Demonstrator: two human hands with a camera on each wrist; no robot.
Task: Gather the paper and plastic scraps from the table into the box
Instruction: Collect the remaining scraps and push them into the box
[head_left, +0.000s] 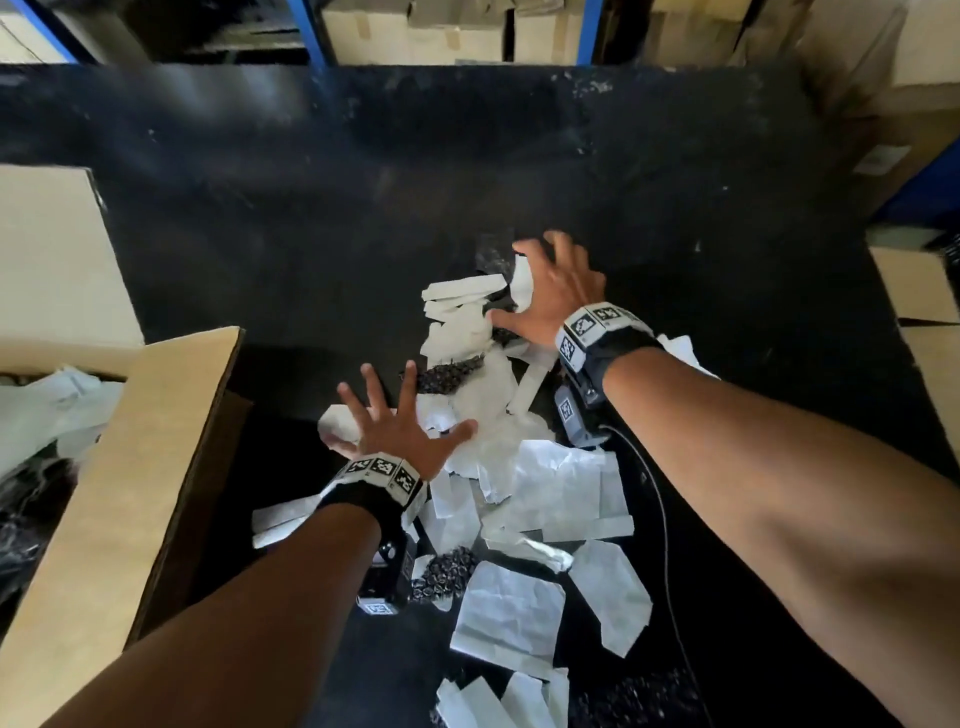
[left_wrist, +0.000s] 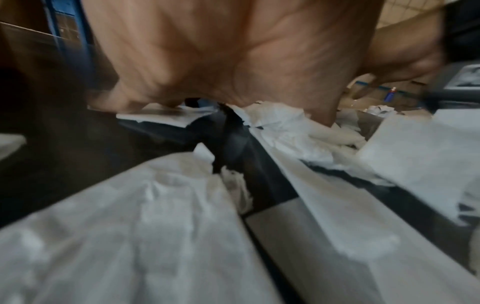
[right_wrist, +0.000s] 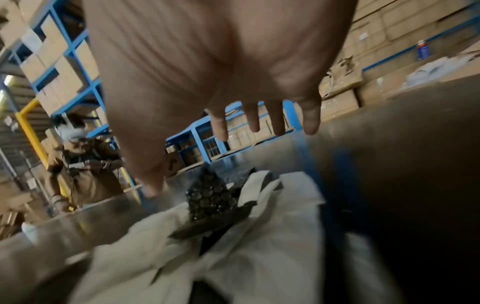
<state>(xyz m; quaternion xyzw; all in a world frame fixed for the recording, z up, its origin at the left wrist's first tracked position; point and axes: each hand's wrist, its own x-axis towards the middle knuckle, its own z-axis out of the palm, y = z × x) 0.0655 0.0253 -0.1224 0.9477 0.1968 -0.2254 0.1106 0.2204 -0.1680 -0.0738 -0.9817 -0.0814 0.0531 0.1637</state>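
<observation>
Forearms reach in from the lower edge of the head view, each wrist banded with a marker strap. Left hand (head_left: 400, 428): fingers straight and spread apart, held over the near-left part of the scatter of white paper scraps (head_left: 550, 483), gripping nothing. Right hand (head_left: 553, 291): fingers spread and slightly bent, laid on the far end of the scraps, closed on nothing. Bubble-wrap pieces (head_left: 447, 374) lie among the paper on the black worktop (head_left: 363, 218). Open cardboard box (head_left: 130, 467), left of the scraps, already contains white paper. Left wrist view: blurred palm above crumpled paper; contact cannot be judged. Right wrist view: open palm, fingers (right_wrist: 310, 119) apart, over paper and bubble wrap; blue shelving (right_wrist: 78, 51) with cartons behind.
</observation>
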